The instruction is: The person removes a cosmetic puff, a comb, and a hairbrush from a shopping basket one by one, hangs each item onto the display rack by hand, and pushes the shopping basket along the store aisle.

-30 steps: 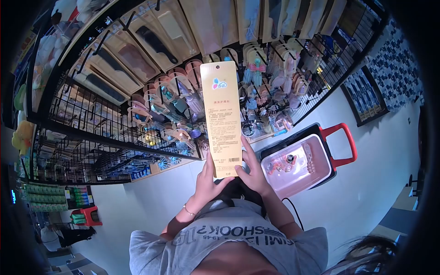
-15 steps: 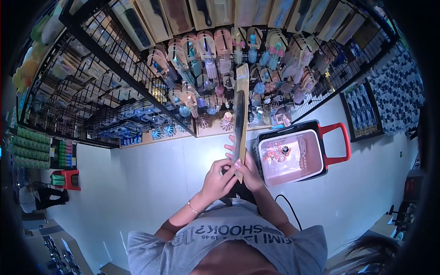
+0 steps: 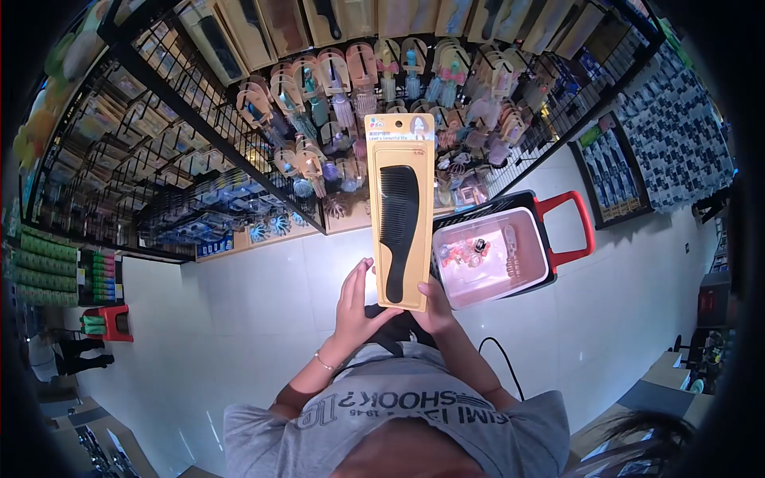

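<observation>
Just ahead of the grey shirt (image 3: 386, 373) in the head view, a pack (image 3: 423, 227) stands upright with its front toward the wearer, a black comb (image 3: 400, 215) showing inside, teeth to the left and handle down. The right hand (image 3: 435, 309) has its grip on the lower right edge, thumb at the front and most fingers hidden behind. The left hand (image 3: 356, 305), below a thin bracelet (image 3: 323, 361), lies by the lower left corner, fingers raised and thumb along the bottom edge; whether its grip closes on the pack, I cannot tell. Beyond the pack, rounded cards (image 3: 335, 80) with small goods hang from hooks on a black wire rack (image 3: 215, 135). To the right, a pale-lined black basket (image 3: 490, 283) with a red handle (image 3: 586, 227) holds small clear packets (image 3: 460, 251). Pale tiled floor (image 3: 263, 334) spreads below, with a red stool (image 3: 118, 323) far left.
</observation>
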A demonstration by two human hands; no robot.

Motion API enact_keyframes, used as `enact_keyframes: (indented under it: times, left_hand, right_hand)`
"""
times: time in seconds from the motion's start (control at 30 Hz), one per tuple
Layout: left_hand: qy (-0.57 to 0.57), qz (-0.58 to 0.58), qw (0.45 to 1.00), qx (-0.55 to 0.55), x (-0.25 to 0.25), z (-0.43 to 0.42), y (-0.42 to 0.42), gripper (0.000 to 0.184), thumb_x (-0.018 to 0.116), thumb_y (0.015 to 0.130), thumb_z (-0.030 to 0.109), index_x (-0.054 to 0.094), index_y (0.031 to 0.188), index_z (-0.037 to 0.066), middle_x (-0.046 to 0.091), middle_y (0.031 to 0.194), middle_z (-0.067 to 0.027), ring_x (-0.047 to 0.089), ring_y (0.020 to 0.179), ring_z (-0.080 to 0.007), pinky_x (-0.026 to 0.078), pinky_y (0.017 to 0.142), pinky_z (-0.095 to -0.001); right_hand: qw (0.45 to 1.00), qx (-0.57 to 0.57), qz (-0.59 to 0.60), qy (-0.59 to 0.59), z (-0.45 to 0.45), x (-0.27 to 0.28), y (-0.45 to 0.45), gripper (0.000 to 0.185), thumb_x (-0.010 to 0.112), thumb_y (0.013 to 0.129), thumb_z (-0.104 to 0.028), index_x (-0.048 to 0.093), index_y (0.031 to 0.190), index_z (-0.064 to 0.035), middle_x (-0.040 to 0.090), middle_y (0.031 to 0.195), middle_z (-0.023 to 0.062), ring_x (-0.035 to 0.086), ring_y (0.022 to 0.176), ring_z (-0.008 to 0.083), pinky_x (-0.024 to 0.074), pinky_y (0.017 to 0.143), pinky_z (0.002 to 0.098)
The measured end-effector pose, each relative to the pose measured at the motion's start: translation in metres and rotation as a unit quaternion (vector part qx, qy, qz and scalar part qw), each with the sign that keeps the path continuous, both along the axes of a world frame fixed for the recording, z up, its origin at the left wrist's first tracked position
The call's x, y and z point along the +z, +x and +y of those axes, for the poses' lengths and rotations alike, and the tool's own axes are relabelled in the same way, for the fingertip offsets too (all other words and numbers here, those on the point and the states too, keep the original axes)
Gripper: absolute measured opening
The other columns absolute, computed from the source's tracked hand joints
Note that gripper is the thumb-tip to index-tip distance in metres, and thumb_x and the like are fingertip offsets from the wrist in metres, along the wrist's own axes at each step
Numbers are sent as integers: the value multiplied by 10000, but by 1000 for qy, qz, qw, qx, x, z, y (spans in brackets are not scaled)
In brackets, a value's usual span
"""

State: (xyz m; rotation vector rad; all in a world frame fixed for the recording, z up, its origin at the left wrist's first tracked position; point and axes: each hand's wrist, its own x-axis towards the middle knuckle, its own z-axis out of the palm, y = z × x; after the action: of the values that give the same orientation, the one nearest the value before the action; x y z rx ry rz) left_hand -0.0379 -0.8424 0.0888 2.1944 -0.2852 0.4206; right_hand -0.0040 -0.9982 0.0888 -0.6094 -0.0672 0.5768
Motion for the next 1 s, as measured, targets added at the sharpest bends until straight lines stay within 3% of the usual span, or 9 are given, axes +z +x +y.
enact_keyframes:
  times: [0.07, 0.2, 0.3, 0.53, 0.9, 1.0]
  left_hand:
    - [9, 2, 1000, -19, -5, -5, 7, 970, 784, 607, 312, 235, 1327, -35, 414, 1220, -216, 410, 1140, -355, 345, 953, -411]
    - [11, 23, 999, -36, 1, -27, 41, 914, 777, 634, 238, 247, 1324, -42, 462, 1151, -200, 491, 1028, -314, 416, 875, -368]
    - [-6, 19, 998, -61, 10, -43, 75, 889, 761, 657, 227, 242, 1327, -40, 481, 1122, -209, 545, 957, -301, 461, 810, -353]
    - [22, 27, 999, -31, 17, -55, 131, 880, 741, 677, 203, 213, 1331, -57, 488, 1110, -231, 557, 932, -314, 472, 770, -348]
    - [24, 57, 998, 17, 19, -48, 151, 898, 723, 693, 193, 160, 1337, -79, 489, 1097, -243, 561, 940, -335, 473, 770, -350]
    - [1, 61, 998, 30, 15, -47, 154, 938, 733, 678, 179, 129, 1356, -54, 487, 1134, -222, 546, 1004, -316, 457, 810, -339]
  right_hand:
    - [999, -18, 15, -35, -9, -6, 10, 493, 461, 837, -204, 351, 1248, 46, 494, 1162, 116, 492, 1078, 186, 379, 932, 320]
    - [996, -54, 41, -62, -24, -5, 39, 440, 392, 866, -181, 355, 1247, 35, 492, 1173, 126, 487, 1092, 194, 376, 939, 324]
    - [992, -98, 43, -69, -38, -3, 68, 446, 385, 873, -201, 346, 1250, 35, 491, 1175, 134, 489, 1093, 201, 379, 939, 330]
    - [997, -54, 22, -53, -48, -1, 134, 459, 403, 878, -209, 331, 1259, 38, 480, 1190, 135, 480, 1104, 199, 368, 944, 328]
    - [998, 33, 36, -27, -35, -12, 177, 409, 385, 899, -175, 352, 1249, 32, 502, 1165, 127, 505, 1067, 181, 390, 922, 313]
    - [998, 31, 8, -60, -31, -3, 185, 417, 388, 891, -161, 344, 1256, 35, 499, 1170, 131, 497, 1083, 187, 384, 933, 316]
